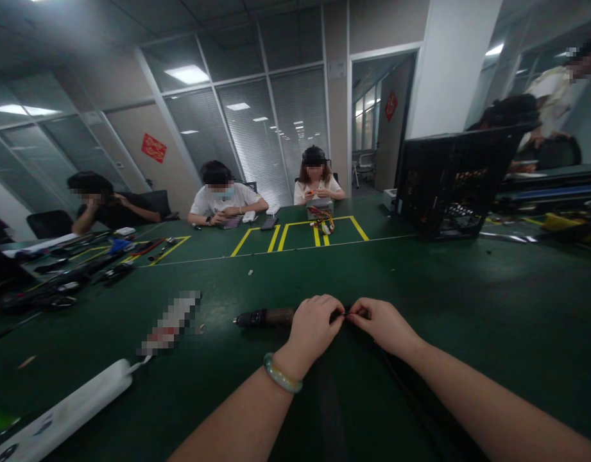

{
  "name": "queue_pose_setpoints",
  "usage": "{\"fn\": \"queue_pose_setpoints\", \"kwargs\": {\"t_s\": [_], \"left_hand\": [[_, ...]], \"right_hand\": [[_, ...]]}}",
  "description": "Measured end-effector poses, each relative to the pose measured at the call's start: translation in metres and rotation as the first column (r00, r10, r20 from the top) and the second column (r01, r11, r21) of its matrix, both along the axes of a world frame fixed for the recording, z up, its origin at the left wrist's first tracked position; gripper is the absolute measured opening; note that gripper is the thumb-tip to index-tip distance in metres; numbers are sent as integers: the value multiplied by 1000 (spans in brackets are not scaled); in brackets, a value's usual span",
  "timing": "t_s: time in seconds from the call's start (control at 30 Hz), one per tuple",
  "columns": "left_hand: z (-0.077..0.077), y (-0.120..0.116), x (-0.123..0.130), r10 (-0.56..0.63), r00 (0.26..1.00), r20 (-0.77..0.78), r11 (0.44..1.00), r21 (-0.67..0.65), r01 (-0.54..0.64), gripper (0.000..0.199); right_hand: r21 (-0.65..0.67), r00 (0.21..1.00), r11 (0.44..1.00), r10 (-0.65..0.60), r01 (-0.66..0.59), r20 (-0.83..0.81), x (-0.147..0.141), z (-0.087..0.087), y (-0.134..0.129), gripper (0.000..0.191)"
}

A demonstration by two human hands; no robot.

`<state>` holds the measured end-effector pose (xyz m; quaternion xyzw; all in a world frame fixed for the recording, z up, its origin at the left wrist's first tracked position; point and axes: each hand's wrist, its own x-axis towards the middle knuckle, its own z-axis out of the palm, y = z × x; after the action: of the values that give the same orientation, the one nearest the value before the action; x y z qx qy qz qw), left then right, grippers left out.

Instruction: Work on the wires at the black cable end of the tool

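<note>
A dark electric screwdriver (271, 317) lies on the green table, its metal tip pointing left. My left hand (314, 324) is closed around its rear end, with a green bangle on the wrist. Close beside it, my right hand (384, 326) is closed in a pinch at the tool's back end, on what looks like its thin dark cable. Fingers hide most of the join between the two. A dark cable (403, 378) runs from under the right hand toward the near edge, dim against the table.
A white power strip (68, 410) lies front left. Tools and cables (83, 273) are spread at far left. A black computer case (449, 183) stands back right. Across the table sit several people, one behind a power supply (320, 208) with coloured wires. Yellow tape (278, 237) marks the far side.
</note>
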<state>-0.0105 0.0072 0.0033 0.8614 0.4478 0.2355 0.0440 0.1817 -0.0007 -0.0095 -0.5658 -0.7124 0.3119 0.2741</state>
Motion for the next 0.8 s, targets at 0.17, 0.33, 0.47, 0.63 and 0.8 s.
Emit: {"fn": "queue_pose_setpoints", "kwargs": {"t_s": [0.17,0.33,0.47,0.63,0.8], "left_hand": [[-3,1,1,9,1000,-4,1000,18,-9,12],[-1,-1,1,37,999,-14,999,24,-36,11],[2,-2,1,11,1000,-19,1000,17,-10,9],[3,-3,1,-4,1000,-16,1000,14,4,11],[3,-4,2,34,999,-19,999,15,-33,16]], "right_hand": [[13,1000,1000,-5,5,9,0,-1,1,16],[32,1000,999,-4,4,-2,-1,-2,2,16],[34,1000,999,-6,6,-1,-1,-1,1,15],[12,1000,1000,3,-3,-7,0,1,0,16],[-1,1000,1000,-1,1,-14,-1,-1,1,17]]}}
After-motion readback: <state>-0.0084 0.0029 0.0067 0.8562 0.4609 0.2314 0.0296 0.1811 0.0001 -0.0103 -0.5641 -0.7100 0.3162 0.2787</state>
